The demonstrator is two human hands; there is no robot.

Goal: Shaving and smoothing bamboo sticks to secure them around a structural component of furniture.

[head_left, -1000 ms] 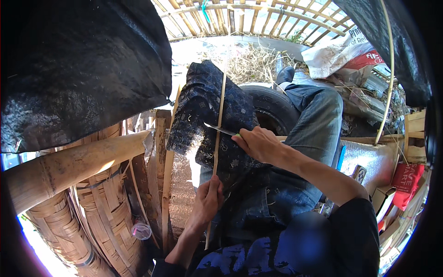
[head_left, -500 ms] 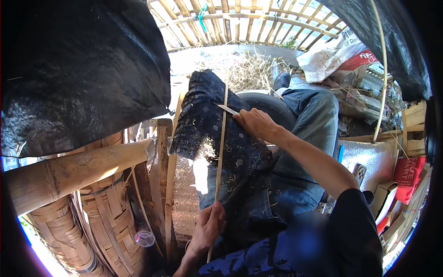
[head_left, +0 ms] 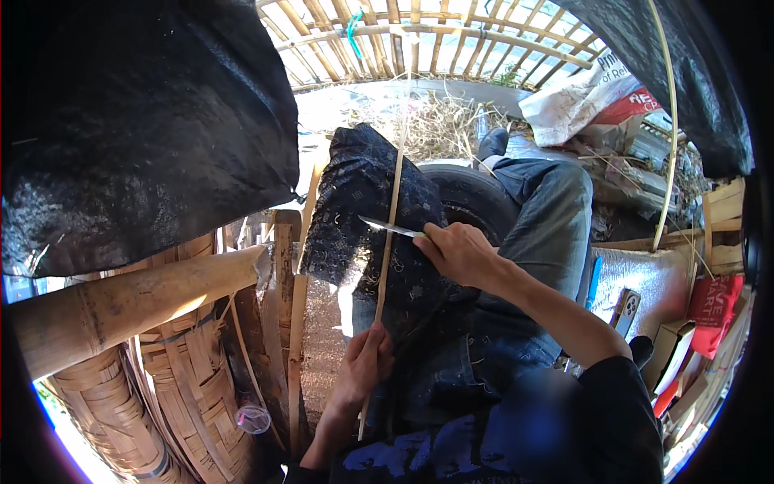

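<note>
My right hand (head_left: 463, 254) is closed around the handle of a knife (head_left: 390, 228), whose blade lies across a long, thin bamboo strip (head_left: 393, 202). Lower down, my left hand (head_left: 364, 359) grips the same strip near its close end. The strip runs away from me over a dark patterned cloth (head_left: 355, 194) draped on my left leg. Small pale shavings are scattered on the cloth. My right leg, in blue jeans (head_left: 552, 218), is bent beside a black tyre (head_left: 472, 198).
A thick bamboo pole (head_left: 137, 302) juts in from the left above woven bamboo baskets (head_left: 181, 387). Black sheeting (head_left: 145, 137) hangs at upper left. Sacks (head_left: 580, 101), a phone (head_left: 627, 310) and a red bag (head_left: 713, 310) lie to the right. A bamboo fence (head_left: 435, 40) stands beyond dry straw (head_left: 447, 121).
My right hand and the knife have slid down the strip toward me. My left hand has shifted slightly up and left, and the strip's far part has tilted a little right.
</note>
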